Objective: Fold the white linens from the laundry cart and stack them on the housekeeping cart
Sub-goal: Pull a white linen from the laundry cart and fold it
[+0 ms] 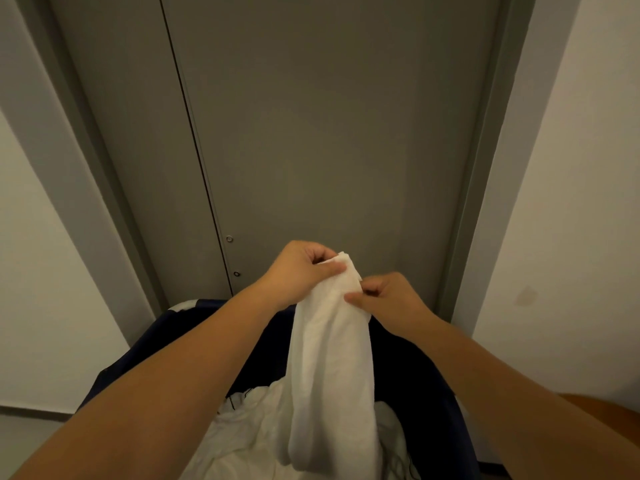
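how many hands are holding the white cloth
2. The left hand grips the cloth at its top end; the right hand pinches its edge just below, on the right.

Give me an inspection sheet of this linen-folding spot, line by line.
Surface: no worktop seen; dark blue fabric laundry cart stands below the hands.
Job's things: long white linen cloth hangs bunched over the cart; crumpled white linen pile lies inside; housekeeping cart not in view.
Clutter: brown curved edge at lower right, unidentifiable.
Grippers: left hand and right hand both pinch the cloth's top end.
Cables: thin dark strands on the pile; cannot tell what.
Surroundings: closed grey door between pale walls.
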`<state>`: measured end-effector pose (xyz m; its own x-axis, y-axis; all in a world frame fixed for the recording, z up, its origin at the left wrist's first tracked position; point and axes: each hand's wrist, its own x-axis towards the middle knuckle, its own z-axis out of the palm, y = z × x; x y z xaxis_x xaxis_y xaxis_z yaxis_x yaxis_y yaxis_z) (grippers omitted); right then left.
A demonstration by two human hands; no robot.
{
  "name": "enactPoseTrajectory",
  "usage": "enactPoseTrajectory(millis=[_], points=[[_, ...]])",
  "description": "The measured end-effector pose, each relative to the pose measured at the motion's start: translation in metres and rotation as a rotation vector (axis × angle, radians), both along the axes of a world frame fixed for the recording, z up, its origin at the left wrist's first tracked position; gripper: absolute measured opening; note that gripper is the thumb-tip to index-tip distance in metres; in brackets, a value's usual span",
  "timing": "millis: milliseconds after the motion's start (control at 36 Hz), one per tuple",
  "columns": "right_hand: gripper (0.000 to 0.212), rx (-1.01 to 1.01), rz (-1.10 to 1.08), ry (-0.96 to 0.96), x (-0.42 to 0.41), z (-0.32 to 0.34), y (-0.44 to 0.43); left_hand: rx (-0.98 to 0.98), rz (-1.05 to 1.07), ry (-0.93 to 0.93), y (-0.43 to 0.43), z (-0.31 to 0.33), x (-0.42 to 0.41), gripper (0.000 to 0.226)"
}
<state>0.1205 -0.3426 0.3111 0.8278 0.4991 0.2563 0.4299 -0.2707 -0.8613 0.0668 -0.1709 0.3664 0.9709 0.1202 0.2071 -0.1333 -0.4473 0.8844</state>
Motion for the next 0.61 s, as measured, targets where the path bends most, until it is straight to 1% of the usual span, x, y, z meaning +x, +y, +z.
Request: enactPoseTrajectory(millis=[83,167,250,361,417,472,528,611], points=[[0.023,-0.029,-0.014,0.04,0.003,-0.004,0.002,-0.082,0.067,-0.071,-0.003,0.001,0.002,0.008],[0.02,-0.106,-0.015,0.081,0.003,-0.016,0.004,-0.148,0.107,-0.112,-0.001,0.01,0.004,0.007],[0.024,-0.202,-0.03,0.094,0.004,-0.029,0.008,-0.167,0.15,-0.16,0.004,0.027,0.007,0.006],[0.023,-0.28,-0.051,0.086,0.003,-0.041,0.012,-0.158,0.207,-0.261,0.013,0.061,0.008,0.006],[0.035,-0.349,-0.086,0.032,0.005,-0.044,0.011,-0.152,0.226,-0.316,0.02,0.077,0.007,0.008],[0.042,-0.495,-0.089,-0.073,0.007,-0.045,0.008,-0.148,0.253,-0.363,0.029,0.09,0.006,0.012],[0.044,-0.636,-0.079,-0.163,0.01,-0.047,0.004,-0.13,0.279,-0.384,0.038,0.097,0.006,0.012],[0.044,-0.758,-0.064,-0.268,0.016,-0.047,-0.001,-0.095,0.332,-0.384,0.051,0.101,0.005,0.01]])
